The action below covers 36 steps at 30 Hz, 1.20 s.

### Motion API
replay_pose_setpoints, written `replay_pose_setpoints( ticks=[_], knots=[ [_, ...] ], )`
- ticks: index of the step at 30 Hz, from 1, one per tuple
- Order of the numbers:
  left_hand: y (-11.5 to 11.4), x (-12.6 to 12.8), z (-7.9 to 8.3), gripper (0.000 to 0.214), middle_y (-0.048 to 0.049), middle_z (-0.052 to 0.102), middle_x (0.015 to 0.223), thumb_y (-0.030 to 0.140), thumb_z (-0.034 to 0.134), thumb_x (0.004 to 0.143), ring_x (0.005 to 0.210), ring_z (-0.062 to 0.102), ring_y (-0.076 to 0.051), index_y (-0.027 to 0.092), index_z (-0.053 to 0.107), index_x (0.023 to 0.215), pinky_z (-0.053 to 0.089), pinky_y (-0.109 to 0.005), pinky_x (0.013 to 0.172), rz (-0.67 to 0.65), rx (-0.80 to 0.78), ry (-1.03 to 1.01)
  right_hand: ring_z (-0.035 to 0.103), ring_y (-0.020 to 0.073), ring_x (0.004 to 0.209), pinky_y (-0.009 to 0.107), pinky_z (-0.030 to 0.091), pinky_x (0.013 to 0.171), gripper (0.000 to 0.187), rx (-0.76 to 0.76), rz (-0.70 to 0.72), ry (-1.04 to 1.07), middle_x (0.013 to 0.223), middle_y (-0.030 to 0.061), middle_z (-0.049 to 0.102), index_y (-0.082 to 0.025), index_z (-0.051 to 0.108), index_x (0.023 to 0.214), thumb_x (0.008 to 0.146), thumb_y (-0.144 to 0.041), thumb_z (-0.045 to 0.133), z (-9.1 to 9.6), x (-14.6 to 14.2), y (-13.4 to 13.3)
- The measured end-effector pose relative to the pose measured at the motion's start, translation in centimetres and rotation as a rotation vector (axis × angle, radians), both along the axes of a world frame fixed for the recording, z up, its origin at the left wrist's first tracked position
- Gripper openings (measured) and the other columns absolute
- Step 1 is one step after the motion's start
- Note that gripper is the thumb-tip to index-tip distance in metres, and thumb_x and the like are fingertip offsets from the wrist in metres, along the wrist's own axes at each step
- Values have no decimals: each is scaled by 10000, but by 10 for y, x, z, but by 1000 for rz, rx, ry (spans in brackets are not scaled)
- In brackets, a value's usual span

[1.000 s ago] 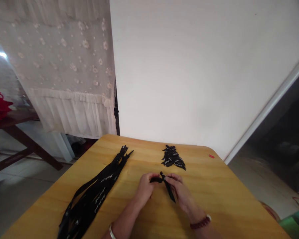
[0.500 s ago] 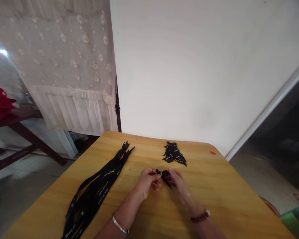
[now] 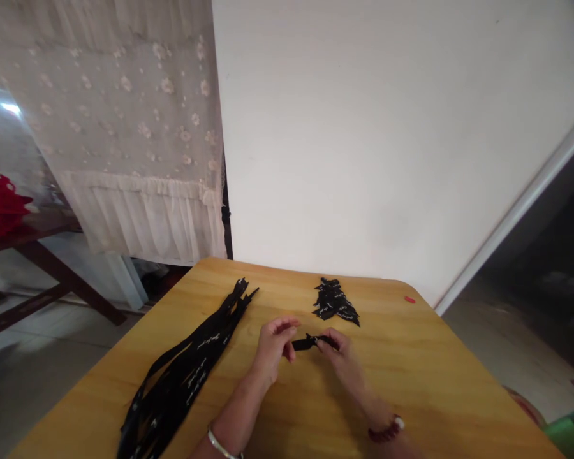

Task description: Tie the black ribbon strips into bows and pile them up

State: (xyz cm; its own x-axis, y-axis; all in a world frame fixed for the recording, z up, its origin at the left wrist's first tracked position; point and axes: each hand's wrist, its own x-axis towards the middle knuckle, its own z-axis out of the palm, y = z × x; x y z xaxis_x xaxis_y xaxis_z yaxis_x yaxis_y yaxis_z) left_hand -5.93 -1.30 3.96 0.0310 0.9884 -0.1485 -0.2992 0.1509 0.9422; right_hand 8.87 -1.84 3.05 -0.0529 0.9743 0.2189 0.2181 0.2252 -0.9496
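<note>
A short black ribbon piece (image 3: 303, 344) is stretched level between my two hands over the wooden table (image 3: 425, 389). My left hand (image 3: 273, 348) pinches its left end with curled fingers. My right hand (image 3: 340, 357) pinches its right end, where the ribbon is knotted or folded. A small pile of finished black ribbon pieces with white lettering (image 3: 335, 303) lies just beyond my hands. A bundle of long black ribbon strips (image 3: 191, 366) lies along the table's left side.
A tiny red object (image 3: 409, 299) sits near the table's far right corner. A white wall stands behind the table, with a lace curtain (image 3: 124, 140) to the left. A dark wooden bench with red cloth (image 3: 0, 204) is at far left.
The ribbon piece hung slanting from my fingers before; it is now pulled out level between both hands. My hands have moved slightly apart.
</note>
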Motion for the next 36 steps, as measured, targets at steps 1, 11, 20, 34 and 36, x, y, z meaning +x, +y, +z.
replay_pose_setpoints(
  ticks=[1, 11, 20, 34, 36],
  knots=[
    [-1, 1, -1, 281, -53, 606, 837, 247, 583, 561, 288, 433, -35, 129, 541, 812, 332, -186, 282, -61, -32, -2, 428, 127, 532, 237, 322, 507, 140, -5, 7, -9, 529, -27, 486, -170, 533, 591, 662, -290, 536, 1, -1, -1],
    [-8, 20, -10, 172, 2, 549, 480, 184, 641, 492, 445, 515, -110, 113, 522, 594, 443, -266, 478, -146, -60, -93, 439, 108, 474, 215, 322, 442, 216, -154, 56, 111, 497, -30, 497, -167, 528, 580, 653, -368, 558, 0, -8, -6],
    [-3, 12, -12, 210, 8, 522, 463, 259, 650, 527, 420, 488, -96, 113, 513, 590, 428, -260, 471, -98, -34, -166, 522, 152, 542, 264, 393, 537, 421, -203, 156, 213, 564, 31, 586, -149, 585, 606, 740, -499, 395, 4, -9, -7],
    [-3, 12, -8, 197, 70, 433, 406, 267, 609, 564, 243, 380, -54, 136, 469, 608, 237, -148, 215, 24, -86, -87, 495, 144, 531, 253, 384, 530, 161, -101, 97, -63, 542, -7, 532, -165, 539, 675, 704, -314, 485, -2, -7, -6],
    [-2, 11, -9, 187, 84, 410, 387, 242, 611, 568, 211, 329, -31, 138, 458, 595, 184, -134, 199, 39, -77, -124, 479, 131, 502, 242, 375, 506, 119, -107, 85, -75, 516, -22, 506, -170, 502, 630, 697, -263, 470, -5, -8, -5]
  ],
)
